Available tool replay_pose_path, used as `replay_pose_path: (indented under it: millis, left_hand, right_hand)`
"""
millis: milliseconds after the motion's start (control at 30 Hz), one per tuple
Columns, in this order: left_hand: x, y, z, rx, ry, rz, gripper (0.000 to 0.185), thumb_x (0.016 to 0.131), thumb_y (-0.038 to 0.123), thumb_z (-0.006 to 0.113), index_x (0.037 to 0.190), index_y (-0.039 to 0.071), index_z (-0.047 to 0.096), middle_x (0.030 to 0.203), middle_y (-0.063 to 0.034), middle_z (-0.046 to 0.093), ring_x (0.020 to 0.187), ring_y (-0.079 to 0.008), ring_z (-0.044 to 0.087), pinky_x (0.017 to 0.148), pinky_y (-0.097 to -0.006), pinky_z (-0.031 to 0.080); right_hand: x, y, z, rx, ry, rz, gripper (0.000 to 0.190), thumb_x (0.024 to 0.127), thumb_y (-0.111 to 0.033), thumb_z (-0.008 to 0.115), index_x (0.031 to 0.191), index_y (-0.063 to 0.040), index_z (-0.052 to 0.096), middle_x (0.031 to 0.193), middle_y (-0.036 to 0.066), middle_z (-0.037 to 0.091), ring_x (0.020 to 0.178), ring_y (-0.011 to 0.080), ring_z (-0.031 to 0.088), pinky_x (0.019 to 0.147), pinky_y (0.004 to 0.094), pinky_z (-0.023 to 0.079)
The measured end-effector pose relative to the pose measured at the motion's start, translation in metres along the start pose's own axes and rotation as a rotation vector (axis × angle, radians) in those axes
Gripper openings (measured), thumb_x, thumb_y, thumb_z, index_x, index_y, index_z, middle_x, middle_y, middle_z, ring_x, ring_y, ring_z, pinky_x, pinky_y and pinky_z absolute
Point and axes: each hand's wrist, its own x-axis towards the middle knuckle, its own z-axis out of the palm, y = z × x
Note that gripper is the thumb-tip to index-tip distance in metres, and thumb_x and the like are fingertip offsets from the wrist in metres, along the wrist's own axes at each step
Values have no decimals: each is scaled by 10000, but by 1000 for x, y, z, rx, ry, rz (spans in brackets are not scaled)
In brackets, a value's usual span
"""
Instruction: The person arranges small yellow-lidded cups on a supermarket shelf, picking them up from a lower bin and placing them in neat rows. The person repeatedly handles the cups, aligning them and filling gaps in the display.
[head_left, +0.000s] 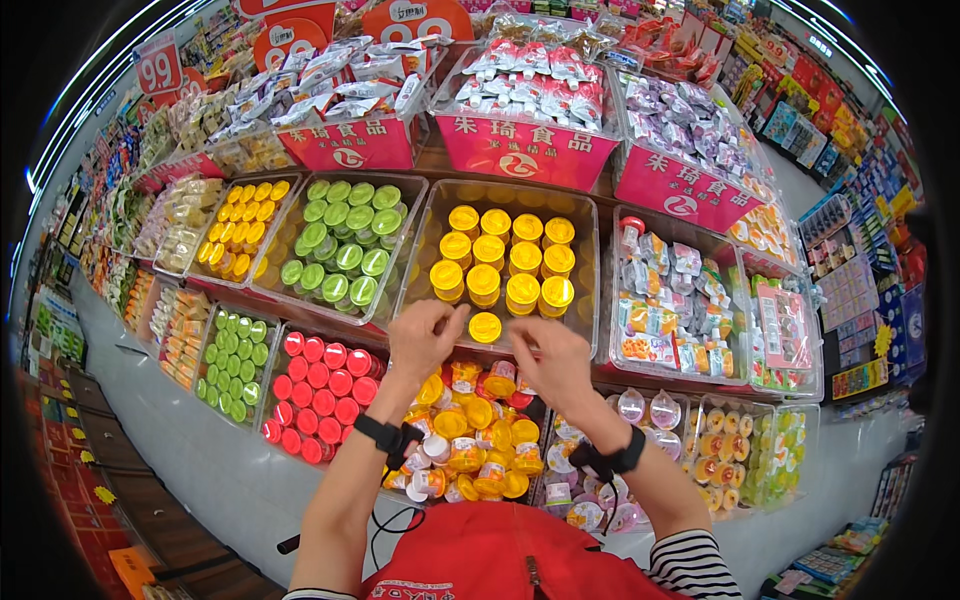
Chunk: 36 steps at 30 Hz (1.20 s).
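My left hand (426, 334) hovers over the front rim of a clear plastic bin (585, 262), its thumb and curled fingers apart and nothing visible between them. On the other side, my right hand (551, 364) has a similar loose curl, with a gap between thumb and fingers. Between the two hands stands a single yellow-lidded cup (485, 328), apart from both. Behind it, several more yellow-lidded cups (489, 250) stand upright in rows in the same bin. Below my wrists, a lower bin holds a jumbled heap of yellow-lidded cups (465, 454), some on their sides.
Green-lidded cups (349, 256) fill the bin at left. Red-lidded cups (330, 382) stand in rows lower left. Pouches (667, 300) lie in the bin at right. Pink-fronted bins (525, 154) rise behind. A dark cable (390, 525) hangs near my left forearm.
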Motion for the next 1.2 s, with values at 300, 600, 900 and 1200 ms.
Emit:
replay_pose_path:
  millis: [300, 600, 900, 1200]
  left_hand:
    - [-73, 48, 15, 195, -459, 329, 341, 787, 240, 801, 1033, 52, 657, 923, -106, 630, 907, -286, 599, 818, -394, 483]
    - [-88, 34, 53, 448, -661, 237, 571, 757, 296, 793, 1233, 61, 583, 1085, -154, 620, 1060, -327, 563, 948, -449, 419]
    - [-85, 42, 56, 503, -693, 203, 479, 784, 291, 775, 1180, 90, 597, 1072, -179, 620, 1002, -328, 618, 852, -441, 476]
    - [-24, 83, -34, -93, -481, -59, 565, 782, 275, 815, 1287, 119, 614, 1134, -160, 576, 1033, -361, 637, 850, -439, 551]
  right_hand:
    - [-89, 20, -11, -301, -348, 383, 378, 887, -289, 714, 1146, -21, 654, 915, 207, 720, 866, 390, 703, 721, 492, 567]
    - [-88, 48, 33, -183, -292, 811, 637, 797, -508, 746, 1126, 33, 680, 962, 299, 718, 936, 454, 703, 822, 516, 556]
    - [-91, 60, 24, 25, -251, 773, 659, 692, -507, 806, 1082, 8, 676, 971, 241, 736, 940, 400, 719, 835, 458, 565]
    - [-64, 6, -76, 626, -332, 508, 565, 839, -119, 772, 1330, -39, 503, 1144, 79, 651, 976, 117, 638, 820, 284, 549]
